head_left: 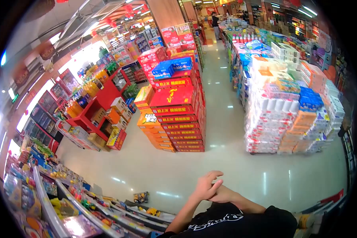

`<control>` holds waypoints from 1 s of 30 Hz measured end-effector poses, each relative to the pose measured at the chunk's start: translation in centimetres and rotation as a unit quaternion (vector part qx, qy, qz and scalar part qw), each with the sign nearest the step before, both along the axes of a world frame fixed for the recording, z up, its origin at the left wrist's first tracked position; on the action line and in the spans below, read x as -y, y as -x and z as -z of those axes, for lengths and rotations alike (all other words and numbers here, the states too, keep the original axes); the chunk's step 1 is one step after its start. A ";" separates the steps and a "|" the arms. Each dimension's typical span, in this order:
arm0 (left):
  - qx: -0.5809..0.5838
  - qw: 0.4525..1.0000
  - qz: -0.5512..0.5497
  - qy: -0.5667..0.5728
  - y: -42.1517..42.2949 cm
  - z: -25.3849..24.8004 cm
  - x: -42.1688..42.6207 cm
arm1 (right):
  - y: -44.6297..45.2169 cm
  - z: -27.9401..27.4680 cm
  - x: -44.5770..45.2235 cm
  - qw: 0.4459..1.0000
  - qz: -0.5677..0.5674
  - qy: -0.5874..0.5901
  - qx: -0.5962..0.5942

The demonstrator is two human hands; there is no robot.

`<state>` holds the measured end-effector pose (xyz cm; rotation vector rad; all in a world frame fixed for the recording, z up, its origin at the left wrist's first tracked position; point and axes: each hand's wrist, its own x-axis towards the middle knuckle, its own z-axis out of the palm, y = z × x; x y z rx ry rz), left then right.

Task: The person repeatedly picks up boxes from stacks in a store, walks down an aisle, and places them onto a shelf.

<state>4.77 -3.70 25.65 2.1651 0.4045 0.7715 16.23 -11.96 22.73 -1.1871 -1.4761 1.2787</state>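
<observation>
My left hand (203, 188) is in front of my body, over the black shirt (222, 220) with white lettering. Its thumb and a finger are stretched out and apart, and I see nothing held in it. From the other side my right hand (223, 194) meets it, and the two touch and overlap. The fingers of the right hand are mostly hidden behind the left. Below and to the left, a small yellow and black toy vehicle (141, 197) stands on the floor near the shelf.
Stacked red drink cartons (178, 107) rise ahead. Wrapped tissue packs (271, 115) are piled to the right, with a pale tiled aisle (216, 87) between. Bottles line a red display stand (93, 137) at left. A toy shelf (63, 198) runs along the lower left. A person (215, 24) stands far off.
</observation>
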 end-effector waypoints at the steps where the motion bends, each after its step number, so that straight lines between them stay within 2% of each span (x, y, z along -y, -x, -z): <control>1: 0.007 1.000 -0.016 0.002 -0.6 -0.5 -2.7 | -1.0 -1.6 -2.7 1.000 -0.013 -0.018 0.003; 4: -0.017 0.998 -0.056 -0.009 -1.5 -2.6 -10.0 | -3.2 -3.9 -10.0 0.996 -0.057 -0.061 0.001; 7: -0.015 0.995 -0.098 -0.013 -2.0 -1.3 -16.7 | -4.9 -3.1 -17.2 0.986 -0.096 -0.093 0.099; 8: -0.008 0.993 -0.103 0.049 -1.9 -1.1 -18.2 | -5.5 -4.1 -18.7 0.983 -0.111 -0.071 0.129; 11: 0.046 0.985 -0.132 0.098 -1.6 3.4 -23.5 | -6.9 -3.3 -24.0 0.984 -0.166 -0.038 0.057; 12: 0.051 0.977 -0.146 0.150 -1.6 4.8 -25.0 | -7.4 -3.6 -25.5 0.983 -0.176 0.020 0.047; 15: 0.065 0.955 -0.180 0.226 -1.6 9.3 -30.2 | -8.6 -2.6 -30.9 0.986 -0.158 0.051 0.022; 19: -0.022 0.940 -0.239 0.244 -3.1 11.5 -39.2 | -10.8 -2.1 -40.1 0.990 -0.109 0.038 -0.076; 21: 0.041 0.954 -0.200 0.220 -4.8 13.4 -45.9 | -12.3 -2.1 -45.6 0.996 -0.065 0.024 -0.063; 24: 0.090 0.957 -0.162 0.225 -7.5 12.7 -56.1 | -13.8 -2.6 -53.2 0.999 0.034 0.000 -0.043; 26: 0.073 0.960 -0.189 0.194 -9.0 8.5 -61.9 | -15.0 -4.0 -57.4 0.997 0.061 -0.015 -0.045; 28: 0.119 0.960 -0.196 0.161 -10.7 5.2 -68.0 | -16.4 -5.0 -61.5 0.994 0.090 -0.039 -0.038; 30: 0.160 0.945 -0.243 0.150 -12.1 5.1 -75.0 | -17.4 -5.6 -64.5 0.991 0.122 -0.044 -0.047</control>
